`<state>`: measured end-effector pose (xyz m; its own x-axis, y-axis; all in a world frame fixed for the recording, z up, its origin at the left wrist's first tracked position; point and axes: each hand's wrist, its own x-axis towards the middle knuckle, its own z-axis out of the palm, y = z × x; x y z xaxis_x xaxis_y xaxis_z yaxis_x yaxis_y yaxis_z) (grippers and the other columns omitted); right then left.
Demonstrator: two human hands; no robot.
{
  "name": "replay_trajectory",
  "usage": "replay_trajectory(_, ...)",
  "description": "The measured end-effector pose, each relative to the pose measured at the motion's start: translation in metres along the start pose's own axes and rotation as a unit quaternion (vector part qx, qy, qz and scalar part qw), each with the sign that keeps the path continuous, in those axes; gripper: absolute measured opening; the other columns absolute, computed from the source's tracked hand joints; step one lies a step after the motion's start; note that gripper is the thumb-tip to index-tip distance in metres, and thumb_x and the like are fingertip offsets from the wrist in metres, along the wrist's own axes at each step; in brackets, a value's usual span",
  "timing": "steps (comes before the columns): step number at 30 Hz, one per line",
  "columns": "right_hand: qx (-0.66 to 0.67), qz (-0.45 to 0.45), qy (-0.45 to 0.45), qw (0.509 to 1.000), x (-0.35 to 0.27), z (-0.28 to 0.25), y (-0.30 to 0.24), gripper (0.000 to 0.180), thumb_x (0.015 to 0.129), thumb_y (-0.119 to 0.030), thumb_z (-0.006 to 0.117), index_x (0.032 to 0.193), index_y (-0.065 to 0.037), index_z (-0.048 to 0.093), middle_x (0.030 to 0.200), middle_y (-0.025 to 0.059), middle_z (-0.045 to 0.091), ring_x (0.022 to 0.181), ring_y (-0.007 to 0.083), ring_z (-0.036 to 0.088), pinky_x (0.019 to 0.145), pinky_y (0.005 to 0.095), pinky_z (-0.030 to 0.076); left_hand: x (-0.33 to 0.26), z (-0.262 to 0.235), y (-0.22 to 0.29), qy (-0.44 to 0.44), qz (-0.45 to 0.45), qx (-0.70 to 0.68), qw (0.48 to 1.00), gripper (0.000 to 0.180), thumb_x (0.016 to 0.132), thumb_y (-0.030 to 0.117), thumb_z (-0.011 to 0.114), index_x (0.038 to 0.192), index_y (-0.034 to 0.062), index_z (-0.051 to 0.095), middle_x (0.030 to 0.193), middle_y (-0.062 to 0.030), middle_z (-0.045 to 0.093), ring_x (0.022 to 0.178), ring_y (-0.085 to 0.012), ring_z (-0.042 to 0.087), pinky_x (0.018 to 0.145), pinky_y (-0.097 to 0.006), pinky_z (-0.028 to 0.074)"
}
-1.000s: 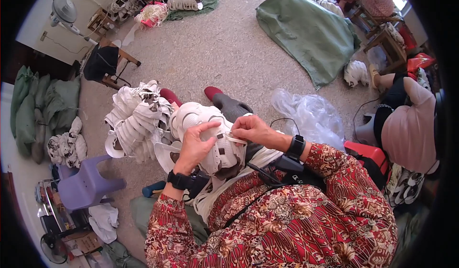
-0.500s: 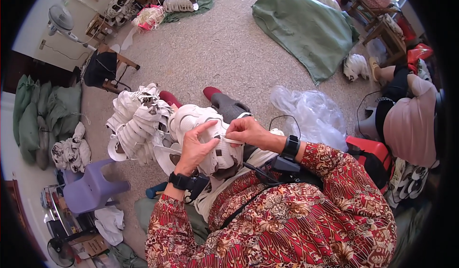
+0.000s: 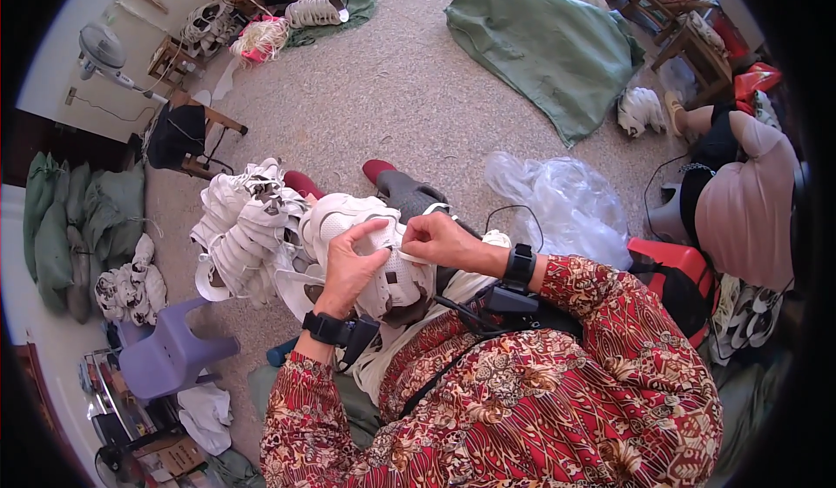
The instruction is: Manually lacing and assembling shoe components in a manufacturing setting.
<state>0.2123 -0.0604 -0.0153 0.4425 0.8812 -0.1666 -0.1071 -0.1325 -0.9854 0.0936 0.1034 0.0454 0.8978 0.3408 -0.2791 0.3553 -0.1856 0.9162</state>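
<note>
A white shoe upper [image 3: 348,212] with perforated panels and dark openings lies across my lap. My left hand [image 3: 350,269] grips its left side, thumb and forefinger spread over the surface while the other fingers are mostly hidden. Close beside it, my right hand [image 3: 438,242] pinches a white shoelace [image 3: 413,259] at the upper's eyelet area. Against my left side leans a large stack of nested white shoe uppers [image 3: 248,231], with loose laces and dark linings showing.
A purple plastic stool [image 3: 174,353] stands at left, near bundled uppers [image 3: 132,286] and green sacks [image 3: 109,205]. Clear plastic sheeting [image 3: 562,205] lies ahead to the right, beyond it a green cloth [image 3: 540,48]. A person in pink [image 3: 747,205] sits at right beside a red stool [image 3: 675,266].
My right hand's fingers have curled in closer at the lace, and both hands remain over the same upper. The whole view has shifted slightly. At far left, another person's hand has come into view.
</note>
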Motion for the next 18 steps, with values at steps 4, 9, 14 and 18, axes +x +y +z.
replay_trajectory(4, -0.052, -0.051, 0.007, 0.997, 0.003, -0.002, 0.002, 0.012, 0.085, -0.010, 0.067, 0.086, 0.001, 0.068, 0.074, 0.0057, 0.068, 0.070, 0.0108, 0.062, 0.063, 0.0283, 0.049, -0.001, -0.004, 0.004, -0.018, -0.026, -0.044, 0.999, 0.043, 0.078, -0.002, 0.073, 0.121, 0.0009, 0.067, 0.120, -0.0082, 0.066, 0.109, -0.0149, 0.061, 0.097, -0.029, 0.048)
replay_trajectory(9, -0.038, -0.066, -0.023, 0.997, 0.004, -0.004, 0.004, 0.014, 0.086, -0.012, 0.067, 0.088, 0.001, 0.068, 0.076, 0.0045, 0.067, 0.074, 0.0081, 0.059, 0.067, 0.0263, 0.048, 0.002, -0.012, 0.004, -0.040, -0.032, -0.078, 0.996, 0.041, 0.081, -0.001, 0.072, 0.121, -0.0010, 0.067, 0.121, -0.0081, 0.065, 0.110, -0.0149, 0.061, 0.097, -0.028, 0.048)
replay_trajectory(14, 0.110, 0.024, -0.058, 0.992, 0.006, -0.004, 0.007, 0.014, 0.089, -0.013, 0.067, 0.089, 0.000, 0.069, 0.078, 0.0008, 0.066, 0.075, 0.0052, 0.057, 0.066, 0.0256, 0.047, 0.001, -0.012, 0.002, -0.048, -0.018, -0.075, 0.996, 0.039, 0.083, 0.000, 0.071, 0.122, -0.0013, 0.066, 0.121, -0.0084, 0.066, 0.110, -0.0148, 0.061, 0.097, -0.028, 0.048)
replay_trajectory(18, -0.046, -0.056, -0.018, 0.997, 0.003, 0.009, -0.012, 0.013, 0.087, -0.011, 0.068, 0.090, 0.002, 0.066, 0.075, 0.0023, 0.065, 0.071, 0.0069, 0.057, 0.063, 0.0277, 0.048, -0.001, -0.016, 0.001, -0.023, -0.013, -0.050, 0.998, 0.037, 0.083, 0.000, 0.070, 0.119, -0.0011, 0.066, 0.118, -0.0088, 0.066, 0.107, -0.0160, 0.061, 0.095, -0.029, 0.048)
